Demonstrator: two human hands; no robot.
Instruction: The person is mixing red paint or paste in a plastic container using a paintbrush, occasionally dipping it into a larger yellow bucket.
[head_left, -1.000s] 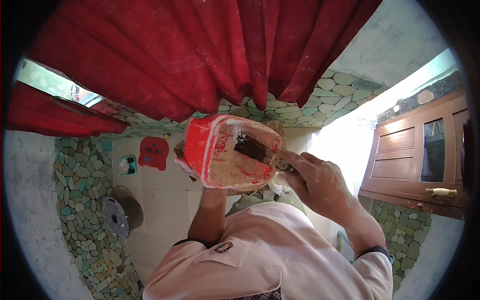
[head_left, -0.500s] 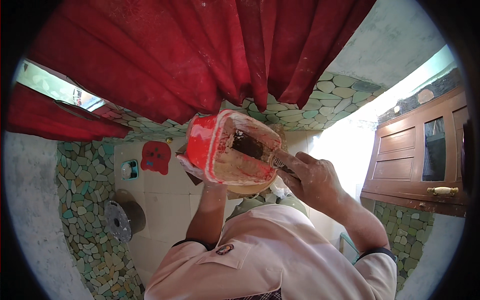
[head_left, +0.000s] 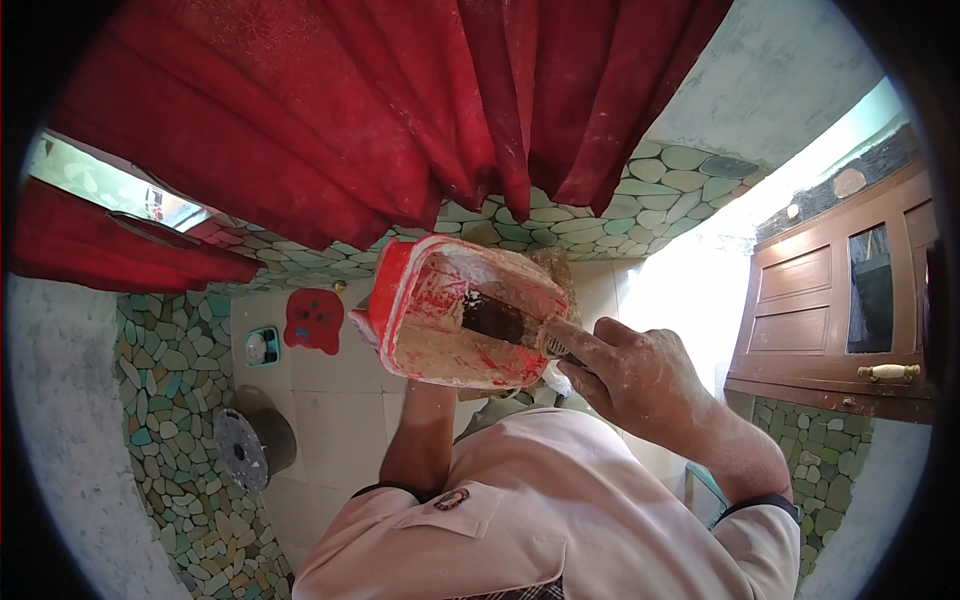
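At the left of the frame, a dark round drum with a grey, paint-speckled top (head_left: 245, 450) lies tipped on pale floor tiles (head_left: 340, 430). Above it I see a small turquoise tray (head_left: 262, 346) and, just beside that, a flat red piece with dark spots (head_left: 314, 322).

In the centre, the left hand (head_left: 366, 326) shows only as a sliver at the outer side of a red plastic tub (head_left: 397, 275). It appears to bear the tub from beneath, but I cannot tell how its fingers close. The tub is held up, tilted, its mouth facing me, pale paste smeared over the inside. I judge it light, with thin, slightly springy walls, slick wherever the paste is wet; the cleaner red outside at its left would give the surest hold.

Inside lies the dark, flat head of a hand tool (head_left: 492, 318), brush or scraper, I cannot say which. Its caked handle looks rigid and is the place to grip.

Right of centre, the right hand (head_left: 645, 375), dusted with pale residue, is wrapped around that handle, index finger stretched along it.
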